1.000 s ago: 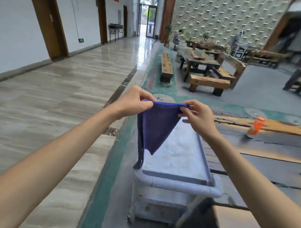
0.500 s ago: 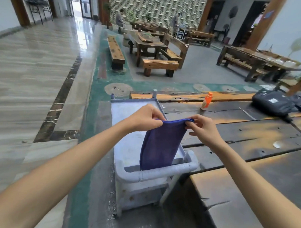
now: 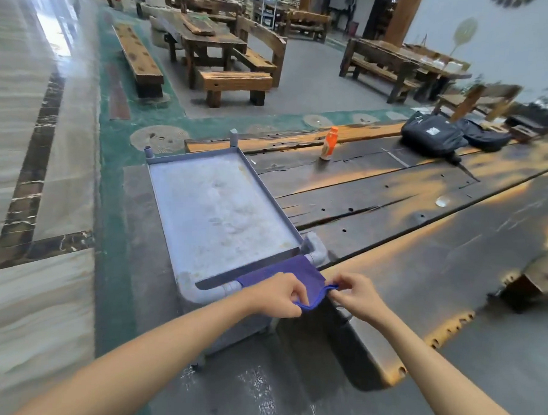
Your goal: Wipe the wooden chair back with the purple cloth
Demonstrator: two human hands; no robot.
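Floor (image 3: 41, 174): I see pale polished tile on the left, with a dark inlaid strip and a green band beside it, then grey ground under the furniture.

Table (image 3: 420, 243): a long, dark, weathered wooden top fills the right half, from near me out to the far right, with worn orange patches along the plank edges.

Cart (image 3: 216, 211): a grey cart with a shallow, stained tray top stands at the left end of the table, touching or just beside it. Its rounded pipe handle runs along the near edge.

Far furniture: rough wooden tables and benches stand well beyond the cart. One bench (image 3: 138, 59) lies far left, and a chair (image 3: 259, 48) with a wooden back stands beside the middle table.

Bags (image 3: 430, 136): dark bags lie on the far right of the table.

Cloth (image 3: 279, 274): the purple cloth is draped over the right part of the cart's near handle, with its near hem raised towards me between my hands. It is well apart from any chair.

Bottle (image 3: 329, 144): a small orange bottle stands upright on the table, right of the cart's far corner.

Left hand (image 3: 276, 296): fingers curled, pinching the cloth's near hem.

Right hand (image 3: 353, 298): fingertips pinching the same hem, just right of the left hand.
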